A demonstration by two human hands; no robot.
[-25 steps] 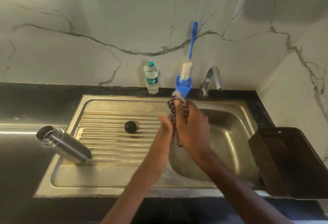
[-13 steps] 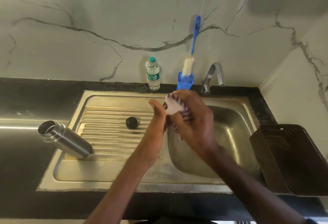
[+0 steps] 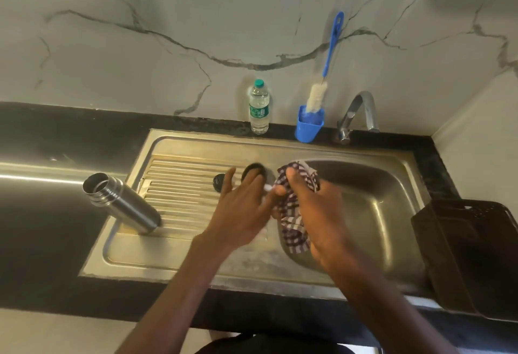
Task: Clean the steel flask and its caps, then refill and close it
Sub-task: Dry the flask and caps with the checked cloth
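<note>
The steel flask [image 3: 123, 204] lies open on its side at the left end of the sink's drainboard [image 3: 179, 199]. A small black inner cap [image 3: 219, 182] sits on the drainboard ridges. My left hand [image 3: 244, 210] reaches over the drainboard with its fingers spread around a round outer cap [image 3: 254, 170], which is blurred and seems held at the fingertips. My right hand [image 3: 311, 213] is over the basin's left edge, closed on a purple-and-white checked cloth [image 3: 293, 227] that hangs down from it.
A small water bottle [image 3: 259, 108], a blue cup [image 3: 308, 126] with a bottle brush [image 3: 322, 78] and the tap [image 3: 361, 109] stand along the back wall. A dark plastic basket [image 3: 473, 255] sits right of the basin [image 3: 378, 213]. Black counter surrounds the sink.
The hands have come apart. My left hand has moved left toward the drainboard with the outer cap, out of the cloth. My right hand keeps the cloth, which now hangs loose.
</note>
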